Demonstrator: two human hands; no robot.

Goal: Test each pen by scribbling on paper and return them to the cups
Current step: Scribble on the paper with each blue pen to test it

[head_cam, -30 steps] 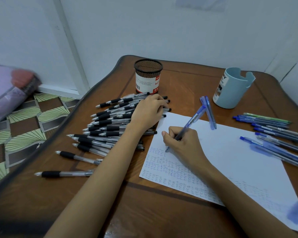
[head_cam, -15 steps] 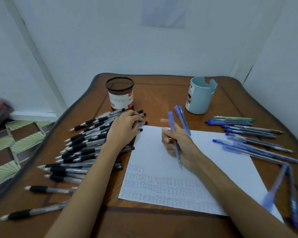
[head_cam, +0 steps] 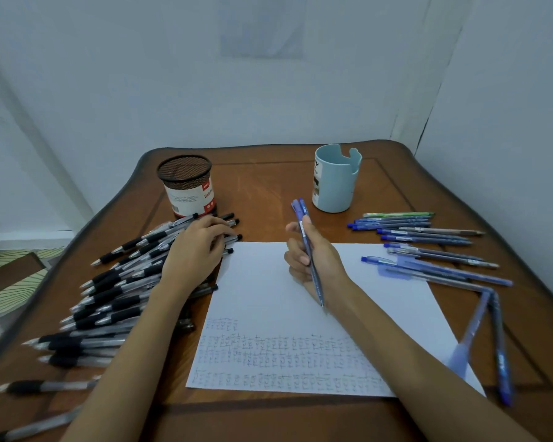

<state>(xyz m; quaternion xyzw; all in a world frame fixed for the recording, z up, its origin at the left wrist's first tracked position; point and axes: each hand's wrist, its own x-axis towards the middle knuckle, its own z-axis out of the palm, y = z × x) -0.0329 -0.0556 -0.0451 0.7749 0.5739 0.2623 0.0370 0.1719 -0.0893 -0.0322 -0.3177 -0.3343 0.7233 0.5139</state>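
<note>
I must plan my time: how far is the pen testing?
Done: scribble rows cover the paper's lower part. In hand: the right hand holds a blue pen; the left hand rests on the black pens. Left: mesh cup and blue cup show no pens.

We face a brown wooden table with curved edges, a pale blue-grey wall behind it at 12 o'clock. A side wall meets it at 2 o'clock; green-and-brown patterned floor shows at 9 o'clock.

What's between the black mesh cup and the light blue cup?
Head view: nothing, just bare wooden tabletop between the black mesh cup and the light blue cup.
</note>
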